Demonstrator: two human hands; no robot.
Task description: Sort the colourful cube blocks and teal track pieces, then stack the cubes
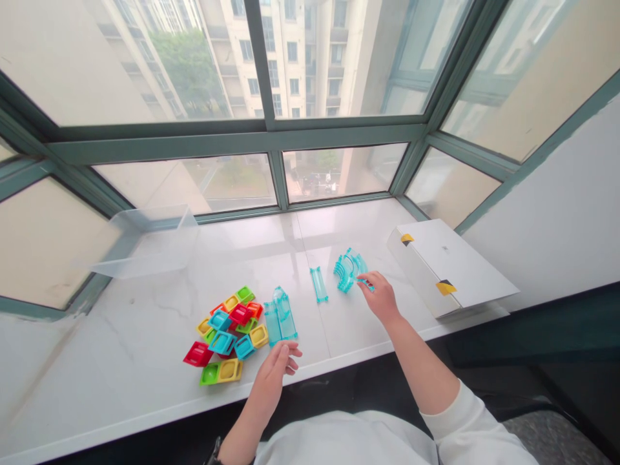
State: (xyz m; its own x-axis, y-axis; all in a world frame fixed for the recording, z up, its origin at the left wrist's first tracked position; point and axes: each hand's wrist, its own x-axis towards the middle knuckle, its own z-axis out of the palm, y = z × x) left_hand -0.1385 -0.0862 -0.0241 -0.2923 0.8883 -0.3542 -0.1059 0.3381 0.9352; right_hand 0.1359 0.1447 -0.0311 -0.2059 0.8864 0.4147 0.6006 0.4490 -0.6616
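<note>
The turquoise pieces (285,316) look like glossy plastic, the sill (155,323) like polished stone.

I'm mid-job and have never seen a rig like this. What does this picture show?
There's no machine: these are one person's bare hands, seen from a camera on their head, looking forward and down. On the white sill by the window lie colourful pieces, clear blue straight pieces and curved pieces. A clear tub is left, a white box right. The right hand has its fingers at the curved pieces; its grip is unclear. The left hand, near the straight pieces, holds nothing visible.
</note>
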